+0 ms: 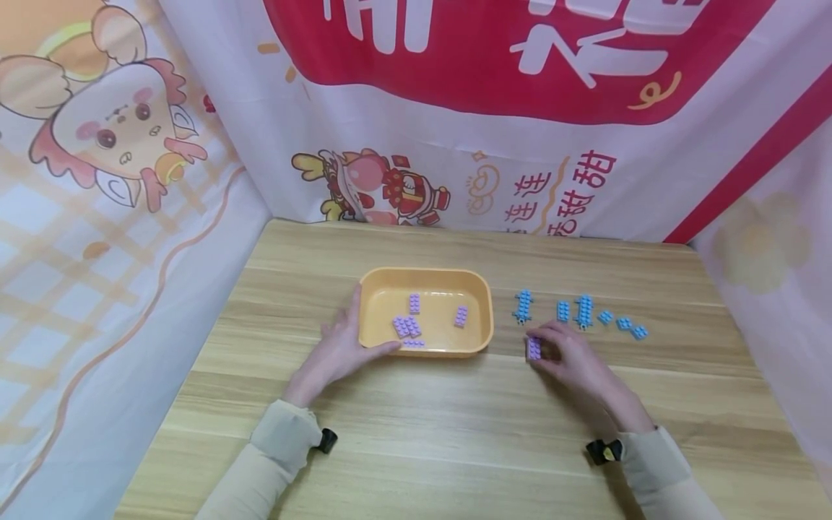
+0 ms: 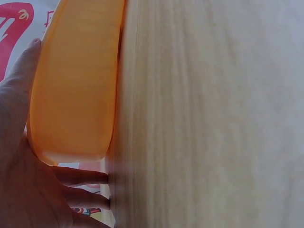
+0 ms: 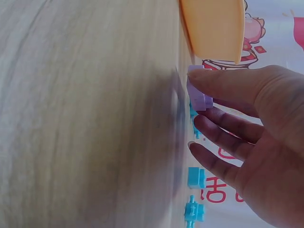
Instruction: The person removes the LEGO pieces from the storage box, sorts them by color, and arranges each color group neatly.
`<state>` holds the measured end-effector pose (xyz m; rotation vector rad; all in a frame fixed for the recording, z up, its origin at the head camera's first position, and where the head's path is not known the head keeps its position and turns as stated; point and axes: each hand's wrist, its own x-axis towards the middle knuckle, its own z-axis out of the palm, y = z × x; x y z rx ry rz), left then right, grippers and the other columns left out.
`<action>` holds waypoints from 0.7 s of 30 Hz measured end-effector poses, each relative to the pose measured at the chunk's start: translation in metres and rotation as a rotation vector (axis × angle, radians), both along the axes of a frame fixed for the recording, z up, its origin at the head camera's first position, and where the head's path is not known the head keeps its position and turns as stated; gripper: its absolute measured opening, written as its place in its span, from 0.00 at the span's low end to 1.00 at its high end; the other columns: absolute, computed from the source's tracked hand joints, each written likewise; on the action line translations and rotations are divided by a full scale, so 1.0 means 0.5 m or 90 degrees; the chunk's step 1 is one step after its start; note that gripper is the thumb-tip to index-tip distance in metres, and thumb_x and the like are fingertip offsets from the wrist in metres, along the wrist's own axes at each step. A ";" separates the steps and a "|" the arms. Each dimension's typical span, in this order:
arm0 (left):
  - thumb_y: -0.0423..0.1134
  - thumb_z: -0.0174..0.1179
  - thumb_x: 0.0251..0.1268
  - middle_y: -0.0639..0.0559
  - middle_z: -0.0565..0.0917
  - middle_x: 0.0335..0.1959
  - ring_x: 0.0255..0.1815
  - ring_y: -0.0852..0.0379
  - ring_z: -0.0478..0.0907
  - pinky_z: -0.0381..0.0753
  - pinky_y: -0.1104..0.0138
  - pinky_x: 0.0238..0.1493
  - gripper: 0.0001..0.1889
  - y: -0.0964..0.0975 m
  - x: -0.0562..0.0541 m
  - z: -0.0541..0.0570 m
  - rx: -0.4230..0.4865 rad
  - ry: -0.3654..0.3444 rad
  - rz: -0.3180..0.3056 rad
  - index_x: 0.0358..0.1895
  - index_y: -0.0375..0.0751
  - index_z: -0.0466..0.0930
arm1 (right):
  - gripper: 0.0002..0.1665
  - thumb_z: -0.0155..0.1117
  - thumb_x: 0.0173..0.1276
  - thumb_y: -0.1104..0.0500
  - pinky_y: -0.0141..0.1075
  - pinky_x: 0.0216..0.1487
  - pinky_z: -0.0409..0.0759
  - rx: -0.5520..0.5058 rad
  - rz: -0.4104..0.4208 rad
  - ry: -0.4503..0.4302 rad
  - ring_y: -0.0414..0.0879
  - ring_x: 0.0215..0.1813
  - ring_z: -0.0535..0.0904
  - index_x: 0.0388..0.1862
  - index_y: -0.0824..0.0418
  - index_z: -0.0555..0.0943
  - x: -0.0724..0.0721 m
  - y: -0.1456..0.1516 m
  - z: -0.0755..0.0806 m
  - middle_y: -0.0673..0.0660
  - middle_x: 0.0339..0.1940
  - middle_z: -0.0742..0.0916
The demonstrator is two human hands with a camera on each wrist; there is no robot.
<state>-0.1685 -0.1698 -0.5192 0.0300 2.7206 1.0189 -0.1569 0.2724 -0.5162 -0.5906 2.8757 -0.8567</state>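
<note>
My left hand (image 1: 338,350) rests at the left end of a yellow-orange plastic tub (image 1: 489,318), its thumb along the front rim. In the left wrist view the fingers (image 2: 83,196) stretch out fairly straight past the tub's end. Several purple toy bricks (image 1: 461,316) lie inside the tub, most of them at its left. My right hand (image 1: 575,355) pinches a purple brick (image 1: 534,349) between thumb and fingertips, close over the table just right of the tub. In the right wrist view, the other fingers spread below this brick (image 3: 197,90).
Behind my right hand lie two blue pieces with side pegs, one nearer the tub (image 1: 523,306) and one farther right (image 1: 584,311). A blue brick (image 1: 562,310) and several smaller blue bricks (image 1: 624,323) lie along the same row. A printed cloth (image 1: 481,144) hangs behind the wooden table (image 1: 442,440).
</note>
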 end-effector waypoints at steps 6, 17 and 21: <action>0.89 0.67 0.46 0.37 0.48 0.94 0.93 0.28 0.42 0.32 0.25 0.88 0.80 0.000 0.001 -0.001 0.001 0.005 0.000 0.91 0.63 0.22 | 0.31 0.80 0.68 0.66 0.60 0.65 0.89 0.006 0.002 -0.006 0.62 0.63 0.85 0.70 0.66 0.84 -0.004 0.006 -0.013 0.65 0.62 0.87; 0.88 0.68 0.48 0.36 0.48 0.93 0.93 0.27 0.41 0.32 0.24 0.87 0.80 0.000 0.000 0.001 -0.001 0.008 -0.002 0.91 0.62 0.22 | 0.30 0.79 0.69 0.65 0.64 0.70 0.85 0.021 -0.011 -0.017 0.64 0.65 0.83 0.69 0.64 0.84 -0.003 0.004 -0.020 0.64 0.63 0.87; 0.87 0.68 0.48 0.34 0.48 0.93 0.93 0.27 0.41 0.31 0.25 0.87 0.79 0.000 0.000 0.002 -0.001 0.006 -0.002 0.91 0.62 0.22 | 0.32 0.79 0.69 0.65 0.65 0.71 0.84 0.020 -0.009 -0.021 0.63 0.66 0.83 0.71 0.64 0.83 -0.002 0.005 -0.018 0.64 0.64 0.86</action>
